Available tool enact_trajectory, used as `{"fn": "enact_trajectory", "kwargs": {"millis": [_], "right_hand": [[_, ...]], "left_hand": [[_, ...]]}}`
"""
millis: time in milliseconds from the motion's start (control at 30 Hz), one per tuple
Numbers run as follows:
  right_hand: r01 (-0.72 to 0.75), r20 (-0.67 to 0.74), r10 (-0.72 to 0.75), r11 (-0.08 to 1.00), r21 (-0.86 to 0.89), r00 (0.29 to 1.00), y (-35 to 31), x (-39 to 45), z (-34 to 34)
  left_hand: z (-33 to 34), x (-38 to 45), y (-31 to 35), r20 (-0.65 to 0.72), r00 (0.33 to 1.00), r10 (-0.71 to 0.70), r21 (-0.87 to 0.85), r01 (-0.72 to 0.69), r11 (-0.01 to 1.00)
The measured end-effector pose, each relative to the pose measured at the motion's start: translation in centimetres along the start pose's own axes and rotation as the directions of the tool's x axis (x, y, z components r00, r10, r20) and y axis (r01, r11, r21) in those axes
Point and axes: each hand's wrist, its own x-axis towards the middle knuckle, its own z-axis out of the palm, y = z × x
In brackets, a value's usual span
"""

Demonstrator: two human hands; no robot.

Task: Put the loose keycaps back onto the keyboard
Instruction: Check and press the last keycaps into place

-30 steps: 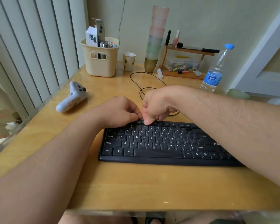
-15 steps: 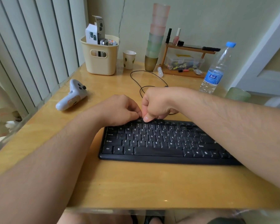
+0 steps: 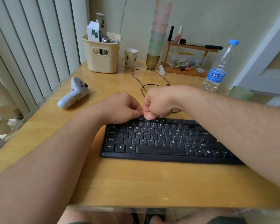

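A wooden desk (image 3: pixel 136 180) is seen filling the middle of the frame, and a black keyboard (image 3: pixel 162 143) is laid across its centre, running off to the right under the right forearm. Both hands are brought together at the keyboard's top edge, just left of centre frame. The left hand (image 3: pixel 121 109) is curled, knuckles up, its fingertips tucked down onto the function row. The right hand (image 3: pixel 158 102) is curled too, its thumb (image 3: pixel 149 116) pressed down onto a key of that same row, touching the left fingertips. Whether a keycap is pinched between them cannot be told; no loose keycap is made out on the desk, the spot being hidden under the fingers.

In the upper left, a cream basket (image 3: pixel 102 60) with boxes in it is seen near the blinds, and a white controller (image 3: pixel 73 94) is laid well left of the hands. A stack of cups (image 3: pixel 158 34) is stood at top centre, a paper cup (image 3: pixel 131 57) between it and the basket. A water bottle (image 3: pixel 220 68) is placed at upper right, beside a small wooden shelf (image 3: pixel 192 46). A black cable (image 3: pixel 150 78) is looped behind the hands.
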Motion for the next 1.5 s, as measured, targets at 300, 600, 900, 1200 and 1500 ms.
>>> {"fn": "enact_trajectory", "kwargs": {"millis": [300, 600, 900, 1200, 1500], "right_hand": [[-0.026, -0.043, 0.027, 0.999, 0.028, 0.999, 0.2, 0.6, 0.5], [0.027, -0.119, -0.019, 0.998, 0.059, 0.993, 1.2, 0.9, 1.8], [0.056, -0.112, -0.046, 0.994, 0.092, 0.993, 1.8, -0.5, 1.2], [0.028, -0.129, -0.02, 0.998, 0.059, 0.991, 1.0, -0.2, 1.4], [0.047, -0.191, -0.026, 0.993, 0.109, 0.981, 1.5, -0.3, 1.9]], "left_hand": [[0.0, -0.1, 0.1, -0.001, 1.0, 0.002, -0.007, -0.002, 1.0], [0.5, -0.2, 0.5, -0.035, 0.999, 0.017, -0.039, -0.019, 0.999], [0.5, -0.1, 0.8, 0.022, 1.0, -0.022, -0.124, 0.025, 0.992], [0.8, 0.1, 1.1, 0.032, 0.996, -0.081, -0.149, 0.085, 0.985], [0.7, -0.2, 1.2, 0.031, 0.995, -0.098, -0.148, 0.102, 0.984]]}}
